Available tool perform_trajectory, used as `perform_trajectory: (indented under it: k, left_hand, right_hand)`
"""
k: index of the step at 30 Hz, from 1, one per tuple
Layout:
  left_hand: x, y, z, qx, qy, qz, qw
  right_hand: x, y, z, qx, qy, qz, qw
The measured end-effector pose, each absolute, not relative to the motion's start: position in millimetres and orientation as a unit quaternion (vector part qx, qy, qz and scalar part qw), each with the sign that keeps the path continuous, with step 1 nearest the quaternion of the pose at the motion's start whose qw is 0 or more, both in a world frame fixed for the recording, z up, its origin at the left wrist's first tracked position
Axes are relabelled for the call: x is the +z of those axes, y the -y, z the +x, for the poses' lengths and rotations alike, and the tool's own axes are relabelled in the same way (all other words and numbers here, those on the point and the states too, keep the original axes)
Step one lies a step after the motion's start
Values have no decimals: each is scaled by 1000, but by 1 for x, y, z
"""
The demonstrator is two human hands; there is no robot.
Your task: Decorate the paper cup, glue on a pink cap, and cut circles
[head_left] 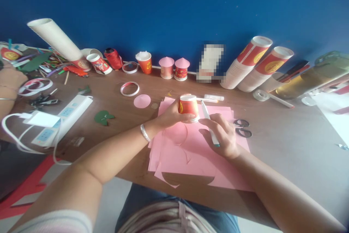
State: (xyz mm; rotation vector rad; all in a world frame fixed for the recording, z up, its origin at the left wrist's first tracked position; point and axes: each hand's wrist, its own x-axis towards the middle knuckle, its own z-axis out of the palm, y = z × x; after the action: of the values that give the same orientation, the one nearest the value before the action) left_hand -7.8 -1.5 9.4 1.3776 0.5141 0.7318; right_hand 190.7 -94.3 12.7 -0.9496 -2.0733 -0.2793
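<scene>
My left hand (174, 113) is closed around a red and orange paper cup (188, 107), held upside down with its white base up. Between the fingers of my right hand (225, 136) is a white pen (209, 122) with a teal end, its narrow tip pointing up beside the cup. Below both hands lies a stack of pink paper sheets (196, 160) with curved cuts. Black-handled scissors (242, 128) rest at the stack's right edge, their blades not visible.
Along the blue wall stand two cups with pink cone tops (173, 67), an orange cup (144, 62) and tall cup stacks (253, 60). At left are a power strip (64, 120), a green cutout (104, 117) and another person's hand (11, 80).
</scene>
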Motion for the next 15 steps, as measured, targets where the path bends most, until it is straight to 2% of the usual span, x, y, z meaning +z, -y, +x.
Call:
perform_trajectory:
  k: [5, 15]
  left_hand:
    - [1, 3, -6, 327, -229, 615, 679]
    - [-1, 5, -6, 338, -302, 687, 568]
  right_hand:
    - [21, 97, 186, -101, 840, -341, 411]
    - [17, 97, 176, -132, 841, -337, 402]
